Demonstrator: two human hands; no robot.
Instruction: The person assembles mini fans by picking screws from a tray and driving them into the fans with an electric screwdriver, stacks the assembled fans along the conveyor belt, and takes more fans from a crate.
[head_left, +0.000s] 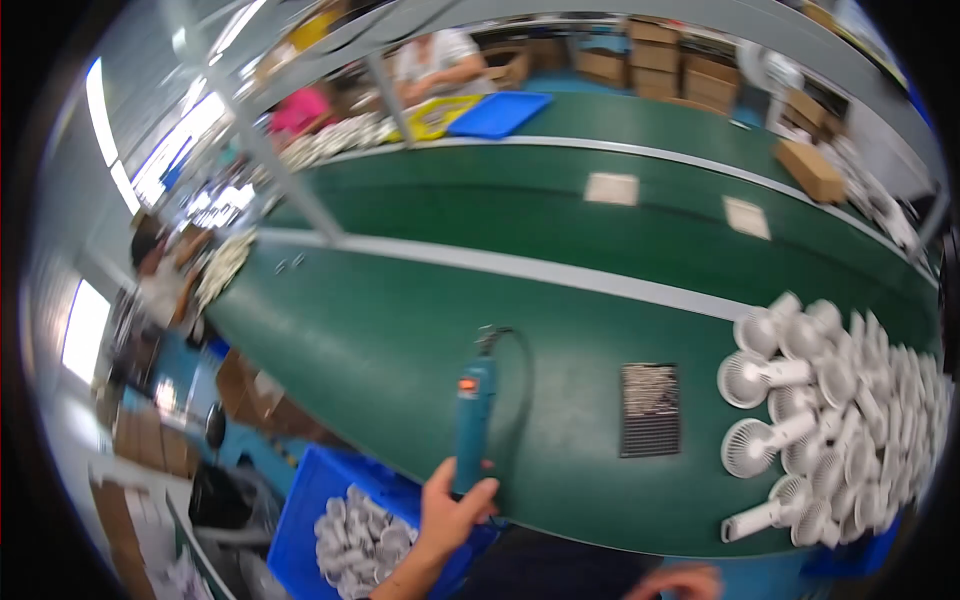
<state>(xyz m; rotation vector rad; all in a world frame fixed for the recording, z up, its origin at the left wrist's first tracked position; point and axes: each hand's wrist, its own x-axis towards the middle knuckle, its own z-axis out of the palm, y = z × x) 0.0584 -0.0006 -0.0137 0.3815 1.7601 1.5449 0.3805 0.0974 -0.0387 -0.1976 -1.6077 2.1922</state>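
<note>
My left hand [455, 510] is closed around the near end of a teal electric screwdriver [474, 410]. The tool points away from me over the green work surface [380, 330], and a dark cord runs from its far end. Low at the picture's edge, my right hand [685, 580] is blurred and partly cut off, so its fingers do not show clearly. Between the screwdriver and a heap of white handheld fans [765, 440] lies a black gridded tray [650, 410], its far part filled with small pieces too tiny to make out.
A blue bin [300, 500] of white and grey parts stands below the bench edge. Behind a pale rail [500, 262] runs a green conveyor with two pale squares on it. Farther off are a blue tray [500, 115], cardboard boxes [655, 55] and several people at work.
</note>
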